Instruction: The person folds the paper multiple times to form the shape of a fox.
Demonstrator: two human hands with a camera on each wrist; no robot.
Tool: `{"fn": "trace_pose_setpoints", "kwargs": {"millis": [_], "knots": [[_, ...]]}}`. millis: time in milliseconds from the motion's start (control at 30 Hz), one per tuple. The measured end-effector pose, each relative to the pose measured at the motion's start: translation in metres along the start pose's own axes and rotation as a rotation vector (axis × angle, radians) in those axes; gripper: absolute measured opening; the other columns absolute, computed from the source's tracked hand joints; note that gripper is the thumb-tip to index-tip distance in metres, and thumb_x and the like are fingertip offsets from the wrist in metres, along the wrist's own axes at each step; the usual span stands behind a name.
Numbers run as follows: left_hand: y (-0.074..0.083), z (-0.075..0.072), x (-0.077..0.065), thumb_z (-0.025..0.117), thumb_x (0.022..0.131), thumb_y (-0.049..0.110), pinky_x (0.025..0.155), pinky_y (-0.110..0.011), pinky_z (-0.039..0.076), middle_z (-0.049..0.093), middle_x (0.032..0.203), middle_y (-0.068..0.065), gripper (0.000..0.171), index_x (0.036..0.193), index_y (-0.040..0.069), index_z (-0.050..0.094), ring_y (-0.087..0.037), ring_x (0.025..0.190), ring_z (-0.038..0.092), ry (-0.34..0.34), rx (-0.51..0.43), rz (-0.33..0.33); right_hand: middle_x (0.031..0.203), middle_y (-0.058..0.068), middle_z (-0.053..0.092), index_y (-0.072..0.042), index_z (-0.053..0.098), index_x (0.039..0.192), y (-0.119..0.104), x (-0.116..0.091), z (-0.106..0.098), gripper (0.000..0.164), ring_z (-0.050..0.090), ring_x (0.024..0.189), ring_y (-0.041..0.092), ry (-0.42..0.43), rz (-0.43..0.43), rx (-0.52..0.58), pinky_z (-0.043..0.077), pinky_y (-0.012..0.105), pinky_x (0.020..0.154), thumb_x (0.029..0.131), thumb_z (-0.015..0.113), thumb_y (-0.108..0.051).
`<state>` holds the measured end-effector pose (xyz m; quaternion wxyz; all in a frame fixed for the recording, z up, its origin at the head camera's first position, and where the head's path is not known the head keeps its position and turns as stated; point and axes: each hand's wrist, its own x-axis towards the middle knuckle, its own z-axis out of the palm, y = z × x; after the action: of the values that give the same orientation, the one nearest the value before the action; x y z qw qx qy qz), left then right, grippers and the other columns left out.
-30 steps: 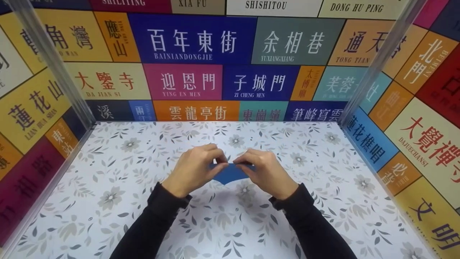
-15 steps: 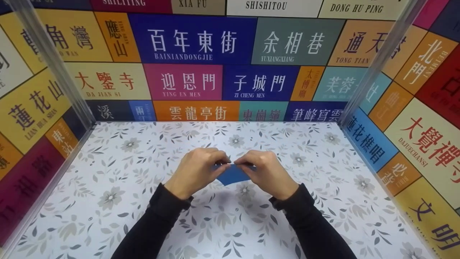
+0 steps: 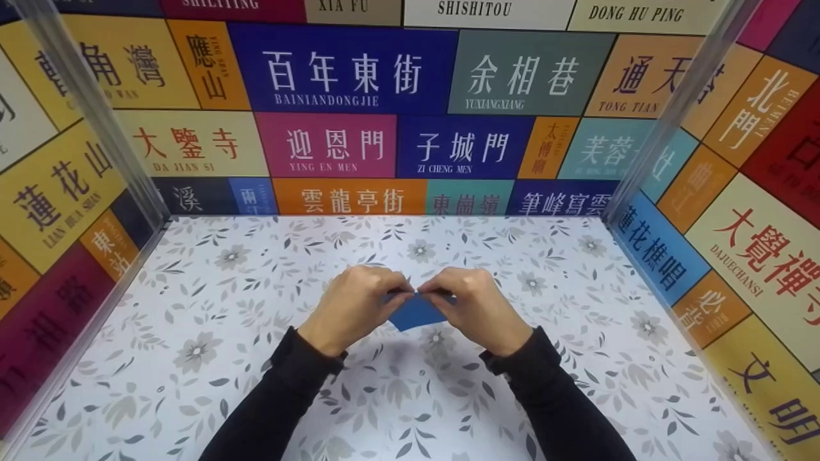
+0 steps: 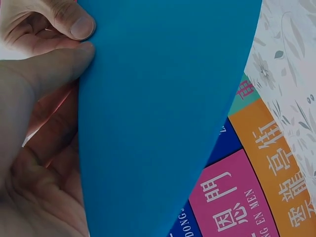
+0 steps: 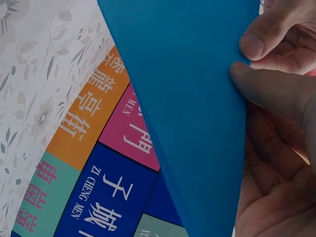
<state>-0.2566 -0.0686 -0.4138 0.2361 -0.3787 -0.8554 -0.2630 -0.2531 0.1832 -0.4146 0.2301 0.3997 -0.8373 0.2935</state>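
A blue sheet of paper is held up above the table between both hands, its lower outline tapering to a blunt point in the head view. My left hand pinches its top edge between thumb and index finger. Just to the right, my right hand pinches the same edge, the two sets of fingertips almost meeting. Seen from the left wrist, the paper spreads broad and smooth, with both thumbs on its near face. From the right wrist, the paper narrows downward; the other fingers lie partly hidden behind it.
A white table top with a grey leaf and flower print lies under the hands. Behind it rises a wall of colourful sign panels, and similar panels flank both sides. Clear strips run along the corners.
My left hand has shifted slightly right and down along the paper's edge, its index finger flatter, narrowing the gap between the fingertips. The right hand stays nearly still.
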Motion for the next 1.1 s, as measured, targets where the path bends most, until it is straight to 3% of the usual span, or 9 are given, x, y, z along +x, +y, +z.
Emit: {"fn": "trace_pose_setpoints", "kwargs": {"millis": [233,633,1100], "knots": [[-0.005,-0.002,0.0,0.092,0.101,0.01,0.08,-0.032,0.071,0.088,0.094,-0.001,0.004,0.103,0.014,0.09,-0.016,0.084,0.084,-0.015,-0.039,0.007,0.101,0.007,0.089,-0.006,0.089,0.108,0.0,0.001,0.002,0.017,0.086,0.091,0.02,-0.01,0.011,0.018,0.072,0.033,0.081,0.096,0.09,0.006],[-0.011,-0.01,0.0,0.089,0.104,0.012,0.08,-0.033,0.072,0.089,0.095,-0.003,0.001,0.104,0.012,0.09,-0.017,0.084,0.085,-0.05,-0.069,0.034,0.102,0.007,0.088,-0.009,0.088,0.108,0.003,0.001,-0.002,0.012,0.086,0.093,0.019,-0.023,0.021,0.037,0.073,0.034,0.084,0.102,0.086,0.001],[-0.015,-0.019,0.0,0.089,0.104,0.01,0.081,-0.033,0.072,0.09,0.097,-0.004,0.004,0.107,0.011,0.091,-0.017,0.086,0.086,-0.066,-0.088,0.002,0.103,0.007,0.089,-0.008,0.089,0.108,0.007,0.002,-0.007,0.011,0.086,0.094,0.02,-0.018,0.024,0.024,0.073,0.033,0.086,0.102,0.087,0.001]]}}
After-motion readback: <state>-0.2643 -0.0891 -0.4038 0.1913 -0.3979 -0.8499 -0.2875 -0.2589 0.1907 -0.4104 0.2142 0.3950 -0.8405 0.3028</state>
